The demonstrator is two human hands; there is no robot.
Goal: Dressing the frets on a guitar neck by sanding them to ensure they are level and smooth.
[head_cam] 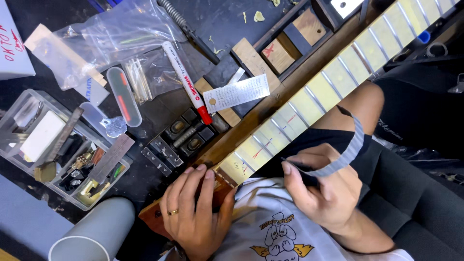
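head view: the person sits with a guitar neck (309, 94) lying slantwise across the lap, its taped, pale fretboard facing up and running toward the upper right. the left hand (193, 212) lies over the near end of the neck, fingers flat and together on the wood with no closed grip around anything; judging by the pose, it pins the neck down so it does not slide. a ring shows on one finger. the right hand (324, 191) pinches a thin grey strip (345, 152), likely abrasive paper or a flexible rule, between thumb and fingertips; the strip curls up and back over the hand, just beside the lower frets and not quite touching them. red marks sit on several taped frets near the hands.

on the dark tabletop (222, 19) beyond the neck lie a red-capped white marker (186, 79), a small printed paper slip (237, 93), wooden blocks (270, 50), a black pickup part (186, 131) and clear plastic bags (111, 36). a clear compartment box (53, 145) of small hardware sits at the left, within reach, and a grey tube (94, 232) stands near the lower left corner.
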